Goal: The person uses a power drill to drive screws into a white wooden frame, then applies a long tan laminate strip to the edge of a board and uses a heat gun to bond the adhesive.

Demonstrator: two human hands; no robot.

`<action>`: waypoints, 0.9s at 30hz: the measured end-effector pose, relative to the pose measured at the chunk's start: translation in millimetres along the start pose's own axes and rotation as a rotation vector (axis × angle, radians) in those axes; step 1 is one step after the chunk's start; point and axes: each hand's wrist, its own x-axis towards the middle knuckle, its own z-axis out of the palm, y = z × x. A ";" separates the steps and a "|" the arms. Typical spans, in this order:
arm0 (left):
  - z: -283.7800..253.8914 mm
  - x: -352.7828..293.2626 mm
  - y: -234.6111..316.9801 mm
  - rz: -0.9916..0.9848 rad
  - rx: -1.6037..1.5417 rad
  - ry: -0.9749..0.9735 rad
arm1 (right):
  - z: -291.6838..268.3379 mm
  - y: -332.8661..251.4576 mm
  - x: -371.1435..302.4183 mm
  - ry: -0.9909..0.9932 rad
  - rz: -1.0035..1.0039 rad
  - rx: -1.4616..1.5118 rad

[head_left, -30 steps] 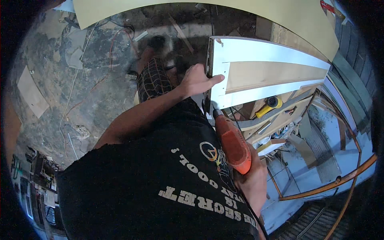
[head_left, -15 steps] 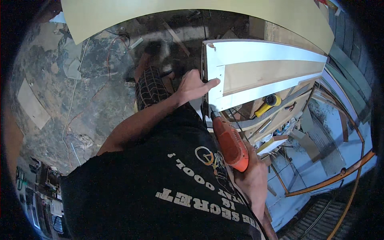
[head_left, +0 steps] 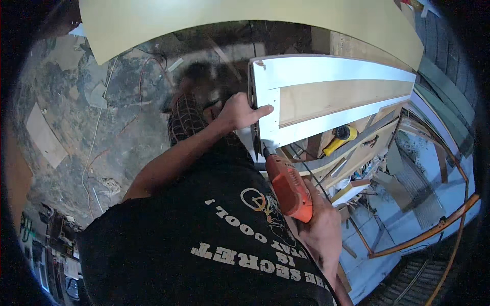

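My left hand grips the near end of a long panel with a white frame and a bare wood centre. Its thumb lies on the white face, while the fingers go behind the edge and are hidden. In my right hand is an orange power drill, held by its grip. The drill's front end meets the panel's lower near corner; whether the bit is in the wood I cannot tell. Small dark dots run along the white end strip near my thumb.
A yellow-and-black tool lies on a wooden surface below the panel. A large cream board arches across the far side. Cords and wood scraps lie on the stained floor at left. Cluttered offcuts and an orange-brown curved strip are at right.
The panel's near end, both hands and the drill have shifted slightly left and down in view. Both grips are kept, and the drill stays at the same corner.
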 end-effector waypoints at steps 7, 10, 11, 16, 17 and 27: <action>4.9 -1.1 19.6 -0.067 -0.022 0.094 | -5.3 25.8 -6.3 0.003 -0.136 -0.107; -1.4 -2.2 47.7 -0.331 0.104 -0.040 | -2.6 42.5 -10.3 0.085 -0.272 -0.168; 2.7 1.6 28.2 -0.177 0.037 0.030 | -7.1 42.2 -9.9 -0.032 -0.213 -0.162; 19.1 -0.6 1.5 -0.030 -0.103 0.071 | -1.5 76.1 -14.5 -0.055 -0.149 0.023; 20.3 5.0 1.7 -0.069 -0.014 0.057 | -3.0 80.0 -16.3 -0.069 -0.134 0.039; 67.6 34.7 -3.2 0.067 0.163 0.050 | 18.3 110.9 -28.3 0.092 -0.053 0.160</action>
